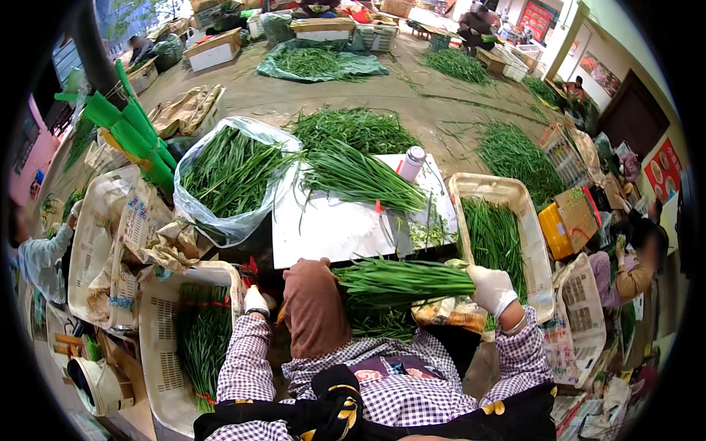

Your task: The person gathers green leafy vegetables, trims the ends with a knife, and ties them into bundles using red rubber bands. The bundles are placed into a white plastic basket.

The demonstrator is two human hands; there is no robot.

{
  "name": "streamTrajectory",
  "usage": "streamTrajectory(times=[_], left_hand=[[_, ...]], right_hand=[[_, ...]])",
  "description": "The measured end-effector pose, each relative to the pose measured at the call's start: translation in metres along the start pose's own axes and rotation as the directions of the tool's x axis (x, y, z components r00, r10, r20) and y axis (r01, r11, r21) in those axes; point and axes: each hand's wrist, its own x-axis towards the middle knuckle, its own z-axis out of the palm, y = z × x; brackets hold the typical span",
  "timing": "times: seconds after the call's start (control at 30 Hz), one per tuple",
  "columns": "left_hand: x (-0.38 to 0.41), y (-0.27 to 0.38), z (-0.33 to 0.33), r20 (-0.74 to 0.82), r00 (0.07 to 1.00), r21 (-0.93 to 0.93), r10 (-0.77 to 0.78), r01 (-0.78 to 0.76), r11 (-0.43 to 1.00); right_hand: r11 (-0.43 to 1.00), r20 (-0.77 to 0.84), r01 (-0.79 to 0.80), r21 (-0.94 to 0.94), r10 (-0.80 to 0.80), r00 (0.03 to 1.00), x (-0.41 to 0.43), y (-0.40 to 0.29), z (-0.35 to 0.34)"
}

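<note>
My right hand (pixel 493 289), in a white glove, grips a bundle of garlic chives (pixel 405 281) by its pale stem end. The leaves point left, over my lap. At the left, my gloved left hand (pixel 256 302) is beside some red tie strips (pixel 250 270) at a crate's rim; whether its fingers hold any, I cannot tell. Before me is a white board (pixel 309 231) with a loose heap of chives (pixel 364 176) and trimmed bits on it. A pink flask (pixel 412 163) stands at its far right. The left crate (pixel 157 336) holds chives tied with red strips (pixel 201 336).
A clear plastic bag (pixel 248 234) full of leaves stands left of the board. Loose chives fill the right crate (pixel 543 275). Beyond the board lies a large green pile (pixel 356 129) on the floor. Other people (pixel 634 275) sit at both sides and farther back.
</note>
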Motion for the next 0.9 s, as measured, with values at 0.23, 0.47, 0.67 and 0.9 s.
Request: streamTrajectory(times=[0.23, 0.47, 0.67, 0.9], left_hand=[[-0.012, 0.011, -0.013, 0.004, 0.957, 0.62, 0.29, -0.23, 0.75], [-0.056, 0.046, -0.014, 0.255, 0.905, 0.924, 0.339, -0.332, 0.191], [-0.087, 0.084, -0.008, 0.296, 0.907, 0.955, 0.301, -0.282, -0.09], [-0.103, 0.1, -0.009, 0.307, 0.917, 0.932, 0.253, -0.236, -0.273]], right_hand=[[0.946, 0.094, -0.098, 0.308, 0.072, 0.993, 0.017, 0.034, 0.009], [0.904, 0.108, -0.103, 0.414, 0.064, 0.992, 0.025, 0.047, 0.01], [0.928, 0.163, -0.144, 0.345, 0.092, 0.982, 0.026, 0.043, 0.013], [0.937, 0.21, -0.157, 0.311, 0.094, 0.973, 0.029, 0.041, 0.025]])
